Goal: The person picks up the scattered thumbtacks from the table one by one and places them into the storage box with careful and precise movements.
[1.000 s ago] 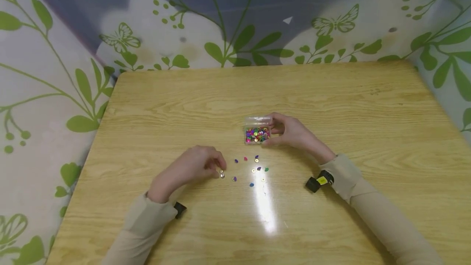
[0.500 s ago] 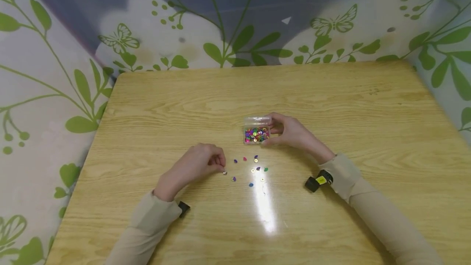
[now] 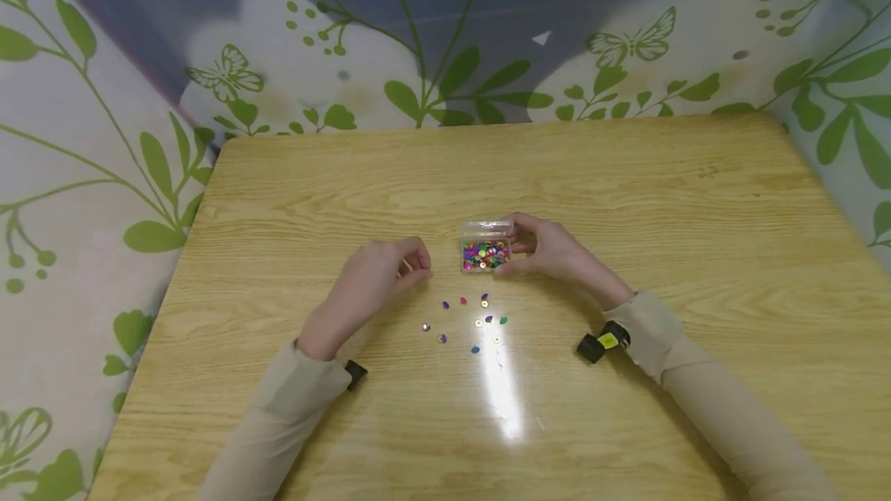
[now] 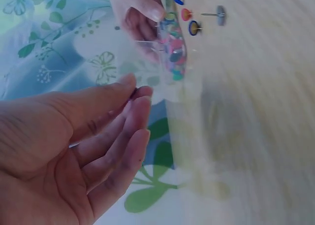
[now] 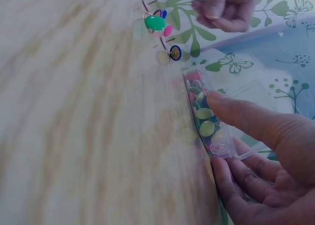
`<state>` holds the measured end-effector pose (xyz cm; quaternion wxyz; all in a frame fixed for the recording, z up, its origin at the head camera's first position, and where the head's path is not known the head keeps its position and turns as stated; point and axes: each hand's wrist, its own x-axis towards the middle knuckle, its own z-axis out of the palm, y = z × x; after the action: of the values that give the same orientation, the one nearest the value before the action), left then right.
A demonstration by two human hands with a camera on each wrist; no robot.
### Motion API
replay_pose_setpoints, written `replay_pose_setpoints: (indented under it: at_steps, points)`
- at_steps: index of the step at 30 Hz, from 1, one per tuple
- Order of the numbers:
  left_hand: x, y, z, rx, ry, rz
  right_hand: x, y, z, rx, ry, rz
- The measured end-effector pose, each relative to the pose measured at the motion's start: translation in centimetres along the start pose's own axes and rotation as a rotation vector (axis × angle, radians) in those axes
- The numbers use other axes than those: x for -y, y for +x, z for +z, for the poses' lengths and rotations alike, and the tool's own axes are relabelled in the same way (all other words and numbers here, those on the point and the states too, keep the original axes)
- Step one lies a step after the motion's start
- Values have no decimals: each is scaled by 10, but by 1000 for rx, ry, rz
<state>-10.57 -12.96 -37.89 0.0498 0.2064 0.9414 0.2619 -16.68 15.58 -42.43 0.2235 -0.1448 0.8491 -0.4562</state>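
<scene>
My right hand (image 3: 553,250) grips the right side of a small clear plastic box (image 5: 224,144), its hinged lid (image 3: 487,228) raised at the back. Colourful thumbtacks (image 3: 485,253) fill the box. To the left of it, my left hand (image 3: 376,273) is raised over the table, thumb and forefinger pinched together. A small dark bit of a thumbtack (image 4: 134,93) shows between those fingertips; the rest of it is hidden. Several loose thumbtacks lie in front of the box, among them a blue one (image 3: 476,349), a green one (image 5: 155,22) and a silver one (image 3: 426,327) at the left.
The wood-grain table (image 3: 334,184) meets a wall (image 3: 292,91) with a leaf and butterfly pattern at the back. A bright light reflection (image 3: 503,400) lies on the tabletop before the loose tacks. Black wrist cameras (image 3: 592,348) sit at both sleeves.
My left hand picked up one of two tacks at the left, leaving the silver one, then moved up and away toward the box's level. The right hand and box stayed in place.
</scene>
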Motion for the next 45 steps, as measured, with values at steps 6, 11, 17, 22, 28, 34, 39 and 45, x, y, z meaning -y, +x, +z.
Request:
replay_pose_setpoints:
  at_steps: [6,11,17,22,28,34,39,45]
  points:
    - [-12,16,0,-10,31,24,1,0,0,-2,0,0]
    - [-20,30,3,-32,23,68,1,0,0,-1,5,-7]
    - [-26,43,8,-17,44,65,2,1,2,6,15,-12]
    - [-29,49,11,24,33,43,0,1,2,6,12,-19]
    - [-27,51,16,8,32,57,0,1,1,6,12,-22]
    - [-26,52,19,0,49,57,1,1,1,5,3,-14]
    - [-26,51,18,-5,39,32,1,0,1,7,7,-14]
    - [-25,49,15,-4,31,33,0,1,0,4,4,-12]
